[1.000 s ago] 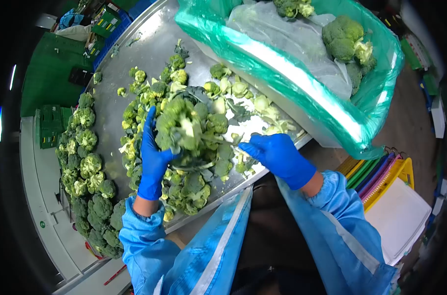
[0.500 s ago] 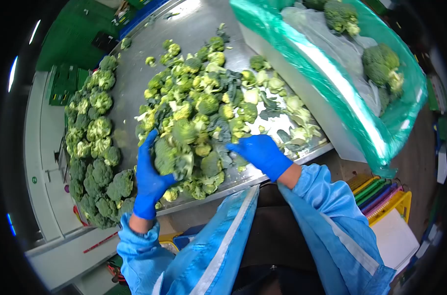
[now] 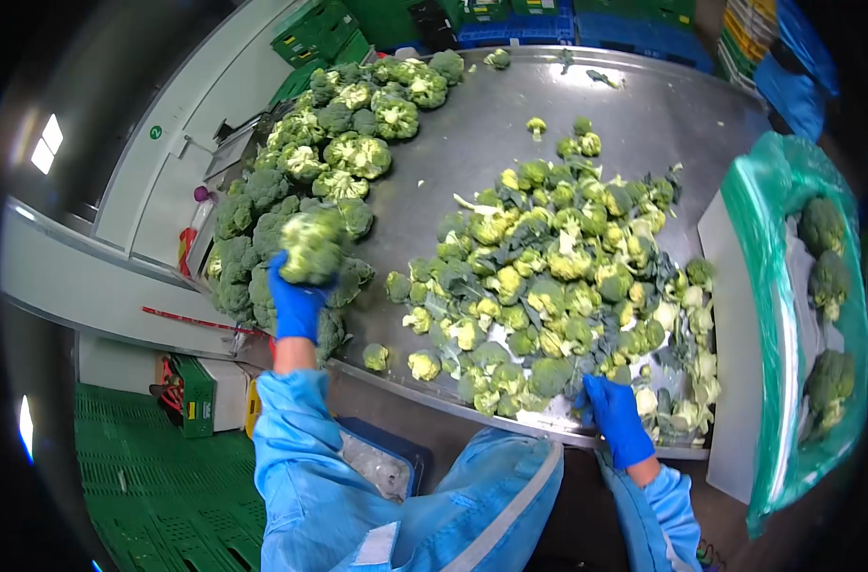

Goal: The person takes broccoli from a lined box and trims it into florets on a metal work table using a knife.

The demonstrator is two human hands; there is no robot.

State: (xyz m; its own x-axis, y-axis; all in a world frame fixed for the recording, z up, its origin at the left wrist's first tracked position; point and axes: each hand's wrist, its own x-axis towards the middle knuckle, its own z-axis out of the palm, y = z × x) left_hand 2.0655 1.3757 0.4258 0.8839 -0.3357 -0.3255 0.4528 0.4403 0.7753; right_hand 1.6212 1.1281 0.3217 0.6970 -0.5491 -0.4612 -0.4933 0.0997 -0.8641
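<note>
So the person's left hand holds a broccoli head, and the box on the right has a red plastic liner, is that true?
Not quite: the head view shows the plastic liner is green. The left hand does hold a broccoli head, and the box is on the right.

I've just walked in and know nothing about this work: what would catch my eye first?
Probably the pile of small broccoli pieces on the metal table, right in front of the person. Next, the bigger broccoli heads heaped along the table's left side, where the blue-gloved left hand holds one blurred head. At the right stands a box lined with shiny green plastic.
</note>
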